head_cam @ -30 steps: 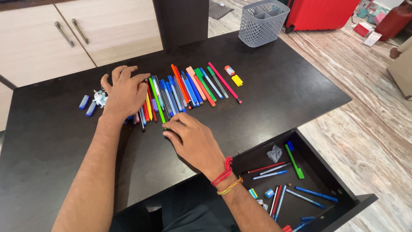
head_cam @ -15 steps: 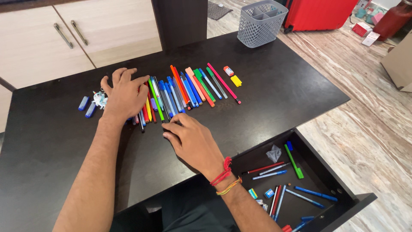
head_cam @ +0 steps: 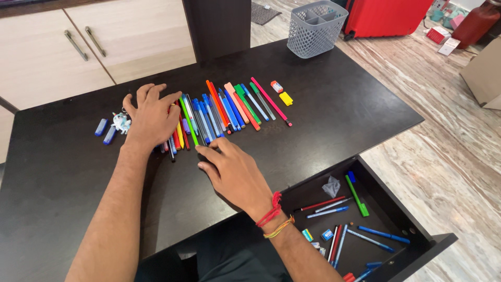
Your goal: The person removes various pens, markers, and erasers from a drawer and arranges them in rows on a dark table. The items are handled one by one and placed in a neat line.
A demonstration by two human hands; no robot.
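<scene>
A row of several coloured pens and markers (head_cam: 224, 109) lies side by side on the black desk (head_cam: 323, 104). My left hand (head_cam: 151, 116) rests flat, fingers spread, over the left end of the row, covering a few pens. My right hand (head_cam: 232, 169) lies palm down just below the row, its fingertips touching the lower ends of a green pen (head_cam: 189, 121) and its neighbours. Neither hand holds anything. An orange eraser (head_cam: 276, 86) and a yellow eraser (head_cam: 286, 98) sit at the row's right end.
Two blue caps (head_cam: 105, 131) and a small white figure keychain (head_cam: 121, 121) lie left of my left hand. A grey mesh organiser (head_cam: 316, 28) stands at the desk's far edge. An open drawer (head_cam: 365, 219) at lower right holds more pens and small erasers. A red suitcase (head_cam: 386, 15) stands on the floor.
My right hand has slid slightly up toward the row, pushing the lower pen ends into line. The left hand stays pressed on the left end.
</scene>
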